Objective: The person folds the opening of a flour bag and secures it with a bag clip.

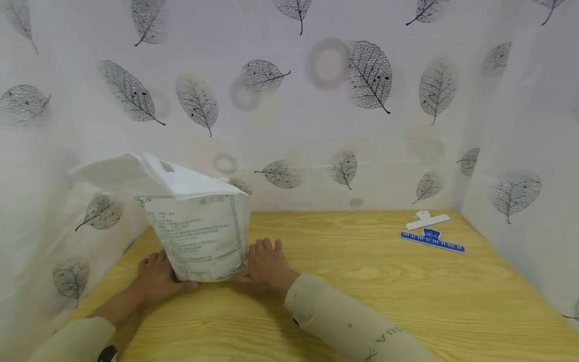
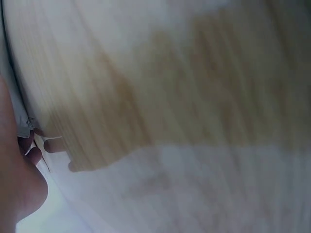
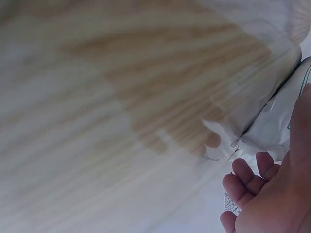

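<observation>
A white bag [image 1: 199, 236] with green print stands at the left of the wooden table, its open top flaring and leaning left. A handle slot shows near its upper edge. My left hand [image 1: 158, 281] holds the lower left corner, thumb across the front and fingers round the side. At the lower right corner, my right hand [image 1: 269, 266] holds the bag likewise, thumb low in front. In the left wrist view, part of the left hand [image 2: 19, 189] shows at the edge beside the bag's base. The right wrist view shows curled fingers of the right hand [image 3: 277, 199] beside the white bag [image 3: 269, 124].
A white clip [image 1: 427, 220] and a blue ruler-like clip [image 1: 432, 240] lie at the back right of the wooden table [image 1: 362, 301]. Leaf-printed sheeting [image 1: 307, 125] rises behind the table and along both sides.
</observation>
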`<state>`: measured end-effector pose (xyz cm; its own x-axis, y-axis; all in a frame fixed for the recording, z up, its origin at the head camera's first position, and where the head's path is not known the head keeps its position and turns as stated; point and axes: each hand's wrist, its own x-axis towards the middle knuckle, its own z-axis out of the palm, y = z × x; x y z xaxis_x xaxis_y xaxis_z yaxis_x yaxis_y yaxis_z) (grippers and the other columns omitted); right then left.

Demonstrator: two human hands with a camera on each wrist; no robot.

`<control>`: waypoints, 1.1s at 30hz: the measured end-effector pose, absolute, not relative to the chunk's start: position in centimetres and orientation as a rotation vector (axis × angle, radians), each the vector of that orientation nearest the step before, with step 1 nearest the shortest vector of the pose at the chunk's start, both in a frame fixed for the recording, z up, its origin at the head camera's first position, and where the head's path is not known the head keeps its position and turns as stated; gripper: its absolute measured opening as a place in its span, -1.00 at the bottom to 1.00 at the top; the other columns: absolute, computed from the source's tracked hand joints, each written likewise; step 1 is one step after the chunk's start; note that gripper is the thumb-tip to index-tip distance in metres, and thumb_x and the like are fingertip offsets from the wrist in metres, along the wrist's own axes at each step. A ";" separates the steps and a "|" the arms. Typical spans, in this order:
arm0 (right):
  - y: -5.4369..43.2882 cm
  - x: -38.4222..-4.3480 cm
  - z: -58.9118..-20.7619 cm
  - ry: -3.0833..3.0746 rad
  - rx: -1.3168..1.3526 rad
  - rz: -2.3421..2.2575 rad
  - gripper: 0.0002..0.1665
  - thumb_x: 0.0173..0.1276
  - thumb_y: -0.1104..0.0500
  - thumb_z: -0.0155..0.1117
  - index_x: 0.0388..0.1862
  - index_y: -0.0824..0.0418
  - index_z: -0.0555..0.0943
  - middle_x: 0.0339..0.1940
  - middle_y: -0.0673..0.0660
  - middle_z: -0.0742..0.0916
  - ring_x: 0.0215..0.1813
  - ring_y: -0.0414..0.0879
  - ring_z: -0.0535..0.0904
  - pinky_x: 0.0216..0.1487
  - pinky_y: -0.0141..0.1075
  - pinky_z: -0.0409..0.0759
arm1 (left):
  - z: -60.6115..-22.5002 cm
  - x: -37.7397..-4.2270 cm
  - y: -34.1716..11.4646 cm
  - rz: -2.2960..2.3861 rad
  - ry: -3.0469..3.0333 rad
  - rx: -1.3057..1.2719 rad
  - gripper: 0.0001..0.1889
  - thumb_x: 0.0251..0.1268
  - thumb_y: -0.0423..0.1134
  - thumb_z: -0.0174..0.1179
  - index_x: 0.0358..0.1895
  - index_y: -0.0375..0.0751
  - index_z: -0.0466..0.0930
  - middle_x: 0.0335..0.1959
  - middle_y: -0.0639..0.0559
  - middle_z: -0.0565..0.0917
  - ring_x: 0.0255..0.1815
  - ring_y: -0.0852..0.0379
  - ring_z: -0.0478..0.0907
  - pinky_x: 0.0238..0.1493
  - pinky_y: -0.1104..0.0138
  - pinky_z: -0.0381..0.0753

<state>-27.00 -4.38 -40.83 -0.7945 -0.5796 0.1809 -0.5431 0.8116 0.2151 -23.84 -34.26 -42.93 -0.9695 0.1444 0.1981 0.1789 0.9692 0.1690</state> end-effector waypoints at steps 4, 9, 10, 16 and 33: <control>-3.7 -27.1 -40.8 -2.771 0.865 -0.188 0.00 0.22 -0.72 -0.30 -0.15 0.15 0.49 -0.27 0.02 0.51 -0.14 -0.08 0.39 0.02 -0.09 0.34 | -42.8 -23.9 -33.6 -0.284 -2.934 -0.254 0.17 -0.07 0.48 0.32 0.42 -0.35 0.12 0.26 -0.42 0.38 0.21 -0.50 0.31 0.13 -0.34 0.10; -3.4 -27.2 -41.1 -2.777 0.865 -0.163 0.02 0.22 -0.72 -0.32 -0.13 0.16 0.49 -0.27 0.03 0.50 -0.16 -0.07 0.36 0.02 -0.09 0.33 | -42.7 -23.8 -33.1 -0.290 -2.927 -0.258 0.18 -0.07 0.48 0.32 0.41 -0.35 0.11 0.26 -0.44 0.38 0.22 -0.51 0.31 0.15 -0.36 0.09; -3.4 -27.3 -41.1 -2.779 0.865 -0.160 0.03 0.22 -0.73 -0.32 -0.12 0.17 0.49 -0.27 0.03 0.50 -0.15 -0.07 0.36 0.03 -0.08 0.34 | -42.7 -23.8 -33.1 -0.290 -2.924 -0.259 0.17 -0.07 0.47 0.33 0.41 -0.36 0.11 0.25 -0.44 0.39 0.21 -0.51 0.31 0.15 -0.36 0.09; -2.9 -27.4 -41.3 -2.790 0.851 -0.159 0.03 0.21 -0.73 -0.31 -0.10 0.16 0.48 -0.24 0.04 0.51 -0.12 -0.06 0.38 0.07 -0.06 0.34 | -42.6 -23.9 -32.5 -0.303 -2.912 -0.276 0.15 -0.07 0.48 0.32 0.39 -0.33 0.15 0.23 -0.43 0.41 0.21 -0.49 0.32 0.16 -0.36 0.10; -1.9 -27.2 -40.6 -2.797 0.866 -0.130 0.01 0.24 -0.70 -0.27 -0.05 0.17 0.48 -0.20 0.05 0.54 -0.07 -0.05 0.42 0.05 -0.06 0.36 | -42.4 -24.1 -31.7 -0.291 -2.910 -0.280 0.16 -0.08 0.51 0.30 0.37 -0.38 0.15 0.22 -0.45 0.41 0.22 -0.51 0.31 0.17 -0.36 0.09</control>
